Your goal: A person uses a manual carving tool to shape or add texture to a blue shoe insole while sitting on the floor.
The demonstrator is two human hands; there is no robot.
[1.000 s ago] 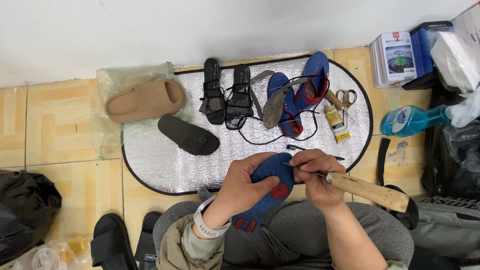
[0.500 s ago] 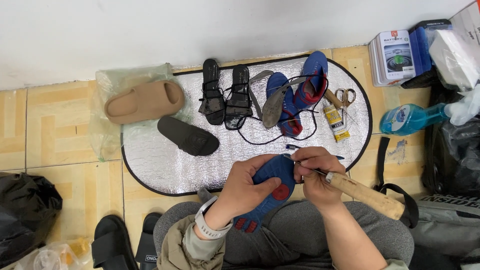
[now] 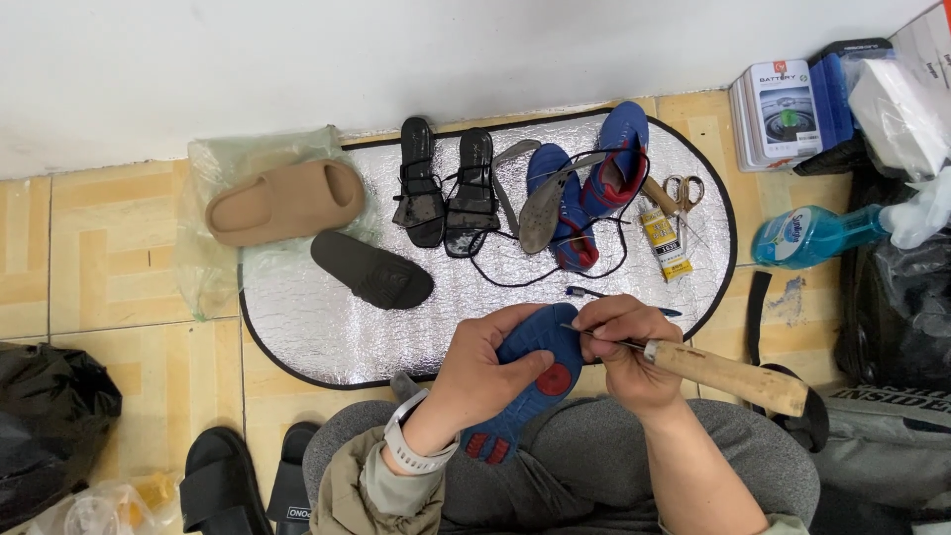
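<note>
Almost nothing has shifted in the last second: the left hand (image 3: 490,372) still clasps the blue shoe sole (image 3: 530,381) over the lap, and the right hand (image 3: 624,347) stays closed on a wooden-handled awl (image 3: 728,374), its needle against the sole's edge, so the stitching looks mid-stroke. At twelve o'clock on the silver mat (image 3: 327,327) lie blue shoes (image 3: 584,188), black sandals (image 3: 446,188) and scissors (image 3: 682,190); nothing blocks the hands.

Blue shoe sole (image 3: 530,381), red patches, tread up, over lap; wooden-handled awl (image 3: 728,374) against it.
</note>
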